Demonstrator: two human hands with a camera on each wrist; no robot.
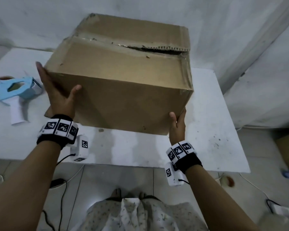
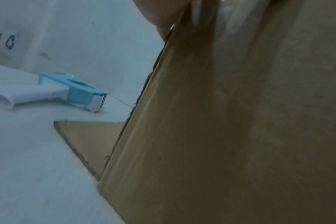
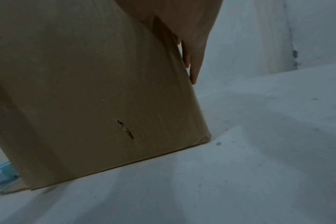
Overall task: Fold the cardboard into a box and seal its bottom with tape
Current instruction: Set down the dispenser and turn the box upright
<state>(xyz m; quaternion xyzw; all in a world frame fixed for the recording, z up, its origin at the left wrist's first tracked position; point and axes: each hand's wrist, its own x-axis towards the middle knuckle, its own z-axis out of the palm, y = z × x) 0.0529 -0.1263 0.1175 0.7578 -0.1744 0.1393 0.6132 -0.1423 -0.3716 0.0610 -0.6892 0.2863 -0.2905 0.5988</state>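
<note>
At the bottom of the head view a patterned garment (image 1: 140, 215) hangs above the tiled floor (image 1: 117, 177). Higher up, at lower right, the right hand (image 1: 177, 125) lies flat against the right side of the cardboard box (image 1: 122, 77), fingers straight and thumb on the near face; its grip is spread, not curled. At centre left the left hand (image 1: 57, 90) presses the box's left side the same way, fingers extended, thumb on the front panel. The box fills the frame's centre, tilted on the white surface (image 1: 207, 130), a loose flap (image 2: 90, 141) lying flat beneath its left edge. Its top seam gapes at the right. At far left a blue tape dispenser (image 1: 17, 90) lies on the surface
</note>
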